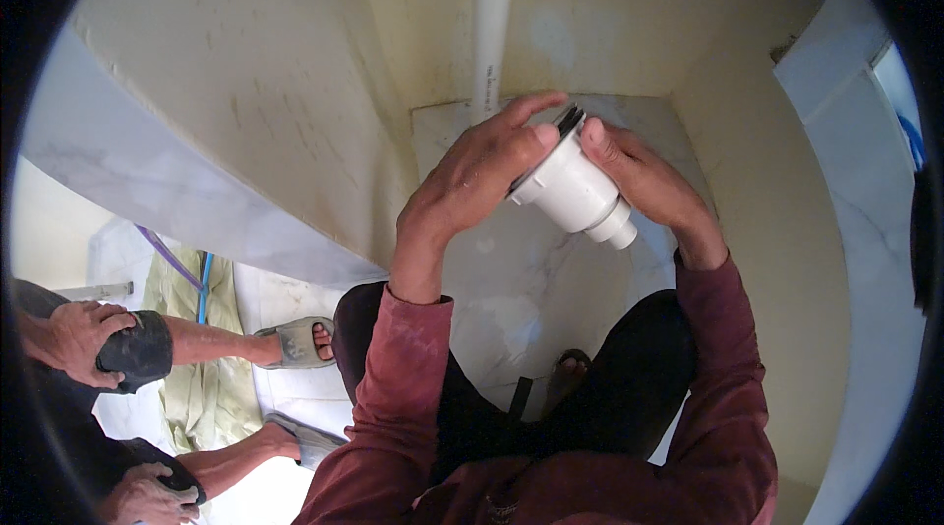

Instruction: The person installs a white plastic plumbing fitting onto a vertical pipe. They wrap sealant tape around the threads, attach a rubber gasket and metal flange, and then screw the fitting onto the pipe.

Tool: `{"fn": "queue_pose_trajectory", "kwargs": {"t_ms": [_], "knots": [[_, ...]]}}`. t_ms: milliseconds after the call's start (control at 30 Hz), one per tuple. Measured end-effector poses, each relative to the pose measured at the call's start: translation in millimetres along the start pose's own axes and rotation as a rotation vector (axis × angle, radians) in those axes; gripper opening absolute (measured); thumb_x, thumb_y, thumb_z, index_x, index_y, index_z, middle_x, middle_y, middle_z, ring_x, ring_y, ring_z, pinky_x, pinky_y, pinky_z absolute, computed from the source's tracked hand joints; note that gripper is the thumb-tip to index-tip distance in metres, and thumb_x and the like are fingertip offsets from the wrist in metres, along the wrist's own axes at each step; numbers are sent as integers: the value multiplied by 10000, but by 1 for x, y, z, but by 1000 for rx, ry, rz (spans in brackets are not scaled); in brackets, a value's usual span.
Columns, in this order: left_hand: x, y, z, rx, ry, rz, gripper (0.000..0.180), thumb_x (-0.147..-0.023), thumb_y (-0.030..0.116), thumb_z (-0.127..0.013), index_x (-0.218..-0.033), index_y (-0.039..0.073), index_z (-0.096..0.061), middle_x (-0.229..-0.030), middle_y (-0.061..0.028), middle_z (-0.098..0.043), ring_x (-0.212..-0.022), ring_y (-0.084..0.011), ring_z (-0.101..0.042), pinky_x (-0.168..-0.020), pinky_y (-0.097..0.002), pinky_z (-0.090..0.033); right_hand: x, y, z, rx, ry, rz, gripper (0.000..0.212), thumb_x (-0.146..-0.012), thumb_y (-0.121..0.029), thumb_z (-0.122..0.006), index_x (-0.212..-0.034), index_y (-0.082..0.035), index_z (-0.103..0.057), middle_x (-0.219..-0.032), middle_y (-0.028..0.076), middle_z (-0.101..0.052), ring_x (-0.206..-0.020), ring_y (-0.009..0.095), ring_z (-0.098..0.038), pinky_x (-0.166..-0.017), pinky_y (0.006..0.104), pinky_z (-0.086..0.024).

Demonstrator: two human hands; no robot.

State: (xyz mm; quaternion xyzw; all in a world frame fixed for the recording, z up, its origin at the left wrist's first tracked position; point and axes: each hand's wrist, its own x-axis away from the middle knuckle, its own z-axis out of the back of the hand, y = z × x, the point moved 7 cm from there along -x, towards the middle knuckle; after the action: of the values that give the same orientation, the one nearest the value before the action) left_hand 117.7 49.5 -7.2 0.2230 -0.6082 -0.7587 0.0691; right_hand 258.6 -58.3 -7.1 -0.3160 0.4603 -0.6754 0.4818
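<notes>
Both my hands hold a white plastic sink drain fitting (572,189) in front of me, above the floor. It is tilted, its wide rim up and to the left and its narrow stepped outlet down to the right. A dark ring (567,121) shows at the wide end. My left hand (477,169) is closed on the rim, with the thumb along it and the index finger stretched past it. My right hand (644,174) grips the opposite side, thumb near the dark ring; its other fingers are partly hidden behind the fitting.
A white pipe (488,33) runs down the wall to the tiled floor (511,299). Walls flank me closely, the left one edged with pale marble tile (197,176). At lower left another person sits, hands on knees (88,340), beside crumpled plastic sheeting (208,392) and a blue tube (205,289).
</notes>
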Motion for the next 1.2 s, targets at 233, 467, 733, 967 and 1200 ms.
{"fn": "queue_pose_trajectory", "kwargs": {"t_ms": [233,467,733,967,1200], "knots": [[-7,-20,8,45,84,119,744,-957,638,-507,-1456,86,-528,-1210,-147,-656,-1026,-229,-627,-768,-345,-536,24,-72,-28,903,255,427,683,-935,-528,-692,-1329,8,-537,-1203,148,-637,-1118,235,-601,-947,405,-487],[-4,-11,3,19,59,196,690,-981,572,-499,-1421,43,-551,-1193,-124,-663,-1030,-200,-621,-827,-312,-513,-3,-7,-14,-48,-5,-55,807,-885,-647,-680,-1321,21,-551,-1202,198,-647,-1100,267,-626,-940,363,-493],[-5,-9,6,-80,78,104,688,-993,543,-481,-1406,-3,-543,-1224,-142,-652,-1108,-220,-595,-971,-328,-454,12,-45,-20,478,190,362,866,-854,-627,-716,-1364,42,-510,-1234,198,-631,-1177,322,-618,-984,403,-484],[-6,-1,0,8,46,107,596,-991,529,-493,-1344,62,-604,-1199,-181,-685,-1088,-313,-650,-942,-375,-487,-4,-8,12,-12,306,56,807,-873,-580,-723,-1347,41,-521,-1260,219,-620,-1211,332,-598,-1045,437,-452],[-11,-19,7,-92,140,13,591,-984,543,-493,-1284,53,-627,-1079,-153,-685,-994,-269,-646,-828,-367,-523,16,-42,-27,544,124,179,721,-937,-531,-660,-1364,32,-519,-1255,205,-631,-1195,268,-598,-1008,418,-466]]}}
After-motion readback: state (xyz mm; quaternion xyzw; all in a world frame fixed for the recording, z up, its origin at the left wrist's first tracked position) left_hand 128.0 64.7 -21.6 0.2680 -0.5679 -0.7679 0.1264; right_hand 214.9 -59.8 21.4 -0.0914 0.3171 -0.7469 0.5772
